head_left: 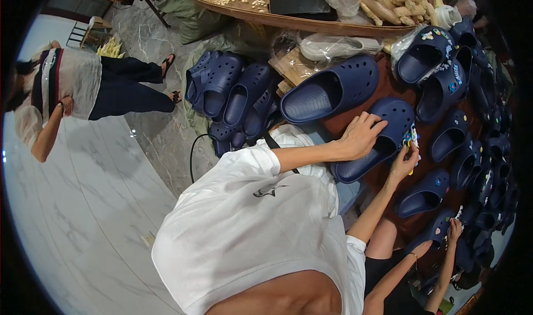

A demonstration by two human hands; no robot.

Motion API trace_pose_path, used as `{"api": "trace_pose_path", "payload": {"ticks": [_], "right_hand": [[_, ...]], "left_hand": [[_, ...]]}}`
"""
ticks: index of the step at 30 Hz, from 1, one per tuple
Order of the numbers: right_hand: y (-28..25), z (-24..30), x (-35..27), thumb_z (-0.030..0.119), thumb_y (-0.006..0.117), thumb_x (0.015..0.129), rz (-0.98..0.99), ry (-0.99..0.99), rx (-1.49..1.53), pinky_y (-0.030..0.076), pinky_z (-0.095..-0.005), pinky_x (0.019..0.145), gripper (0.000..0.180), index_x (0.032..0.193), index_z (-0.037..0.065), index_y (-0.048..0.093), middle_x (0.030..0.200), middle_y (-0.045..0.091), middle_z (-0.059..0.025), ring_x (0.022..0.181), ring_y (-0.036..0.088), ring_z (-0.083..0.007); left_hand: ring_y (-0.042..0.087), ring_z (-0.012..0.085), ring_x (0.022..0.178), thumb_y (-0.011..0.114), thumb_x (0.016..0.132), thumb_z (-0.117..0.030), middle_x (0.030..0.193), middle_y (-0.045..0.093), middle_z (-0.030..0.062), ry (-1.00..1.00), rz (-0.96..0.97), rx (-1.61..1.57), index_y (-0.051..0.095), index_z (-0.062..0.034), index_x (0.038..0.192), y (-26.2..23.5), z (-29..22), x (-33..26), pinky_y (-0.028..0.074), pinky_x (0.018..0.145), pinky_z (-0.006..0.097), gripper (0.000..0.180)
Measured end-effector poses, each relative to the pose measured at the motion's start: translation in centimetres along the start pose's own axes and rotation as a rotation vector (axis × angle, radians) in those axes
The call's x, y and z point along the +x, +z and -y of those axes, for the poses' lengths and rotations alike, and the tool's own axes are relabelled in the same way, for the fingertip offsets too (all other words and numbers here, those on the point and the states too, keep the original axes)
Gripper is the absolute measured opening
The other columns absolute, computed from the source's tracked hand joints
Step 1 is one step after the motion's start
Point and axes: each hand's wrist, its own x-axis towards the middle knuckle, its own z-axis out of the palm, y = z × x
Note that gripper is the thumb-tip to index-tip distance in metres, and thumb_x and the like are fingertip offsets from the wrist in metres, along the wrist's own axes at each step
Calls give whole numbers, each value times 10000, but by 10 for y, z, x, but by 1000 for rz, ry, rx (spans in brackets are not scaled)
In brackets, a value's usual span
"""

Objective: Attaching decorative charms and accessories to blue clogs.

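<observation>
While the left hand (361,137) lay with fingers spread and loose, steadying a navy clog (383,143) on the brown table (388,79), the right hand (403,162) pinched small coloured charms (412,140) at its side; it looked like fitting, and pressing one into the soft, holed rubber would need a firm push

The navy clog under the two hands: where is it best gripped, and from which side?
Probably the clog is best pinched at its heel-opening rim from the open top, where the left hand lies. The right hand works at coloured charms on its toe side.
</observation>
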Motion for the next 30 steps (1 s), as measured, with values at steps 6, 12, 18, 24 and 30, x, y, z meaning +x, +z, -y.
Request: {"api": "trace_pose_path", "payload": {"ticks": [6, 12, 18, 24, 30], "right_hand": [[0, 0, -9, 137, 632, 941, -59, -118, -84, 471, -345, 874, 263, 1178, 22, 639, 1149, 634, -128, 1062, 584, -251], [6, -21, -14, 147, 608, 967, -66, 4, 42, 490, -325, 845, 256, 1180, 8, 639, 1173, 616, -127, 1035, 596, -233], [4, 8, -14, 182, 617, 969, -17, 36, 85, 507, -337, 808, 267, 1179, 21, 651, 1111, 604, -122, 1012, 603, -236], [6, 4, -15, 154, 633, 935, -37, -150, -151, 450, -364, 849, 241, 1142, 40, 679, 1102, 633, -130, 993, 577, -272], [8, 13, -17, 136, 645, 920, -35, -215, -142, 442, -388, 880, 223, 1116, 36, 684, 1075, 646, -136, 1022, 567, -294]], "left_hand": [[537, 318, 1007, 622, 813, -3, 1119, 587, 126, -41, -11, -74, 602, -10, 1227, -21, 1, 19, 483, 849, 419, 414], [592, 320, 1001, 628, 814, 0, 1079, 637, 119, 155, -11, -107, 631, -64, 1200, -95, -20, 32, 513, 862, 420, 392], [600, 322, 1123, 517, 798, 70, 1192, 649, 149, 132, -48, -111, 625, -31, 1255, -223, 3, 11, 454, 999, 397, 480], [595, 308, 1121, 496, 842, 85, 1208, 632, 155, -4, -394, 284, 636, -60, 1262, -311, 49, -47, 448, 995, 358, 466], [574, 342, 1056, 548, 811, 66, 1161, 626, 159, -216, -488, 619, 618, -65, 1280, -295, 89, -114, 457, 948, 405, 492]]}}
